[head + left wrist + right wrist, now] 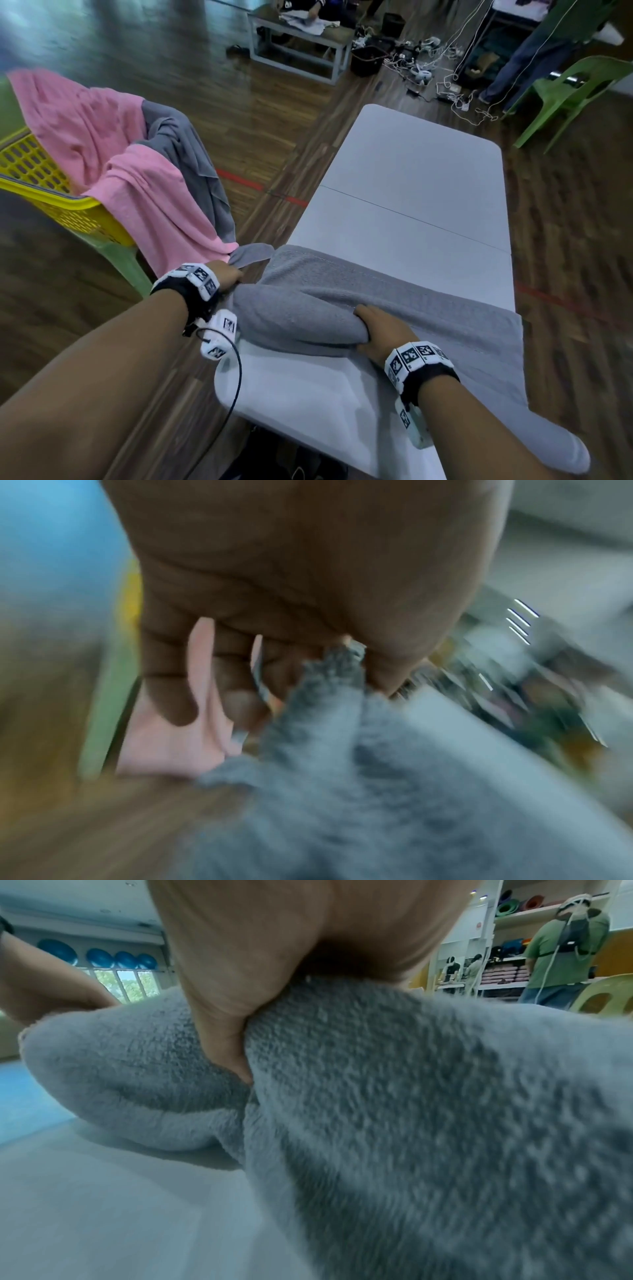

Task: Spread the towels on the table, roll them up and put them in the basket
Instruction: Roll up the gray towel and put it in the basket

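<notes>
A white folding table point(428, 192) stands on a wood floor, and a grey towel point(394, 301) lies across its near end, partly rolled. My left hand point(224, 274) pinches the towel's left corner at the table edge while my right hand point(382, 334) grips the rolled fold. A yellow basket point(41, 185) sits to my left with a pink towel point(113, 161) and another grey one draped over it.
</notes>
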